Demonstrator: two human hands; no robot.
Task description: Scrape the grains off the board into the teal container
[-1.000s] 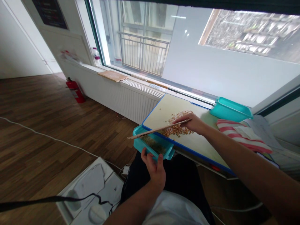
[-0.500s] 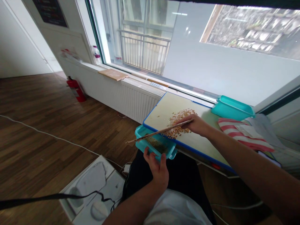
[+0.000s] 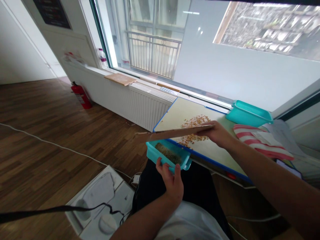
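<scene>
A teal plastic container (image 3: 151, 153) with small greenish grains (image 3: 170, 154) in it sits below the table edge, over my lap. My left hand (image 3: 171, 176) grips its near side. My right hand (image 3: 215, 133) is closed on one end of a flat strip of cardboard (image 3: 172, 133), which stretches left above the container and the table edge. Behind and below the strip, orange and pale kernels (image 3: 196, 120) lie scattered on the cream, blue-edged tabletop (image 3: 182, 106). The strip hides some of them and the container's far rim.
A second teal container (image 3: 250, 114) and a red-and-white striped cloth (image 3: 260, 141) are at the table's right. A radiator (image 3: 147, 106) runs under the window. On the floor are a fire extinguisher (image 3: 81, 95), a white cable (image 3: 62, 146) and a white box-like unit (image 3: 100, 203).
The cardboard strip has risen and turned so its broad face shows. My right hand has shifted slightly right and up, and the container with my left hand slightly right.
</scene>
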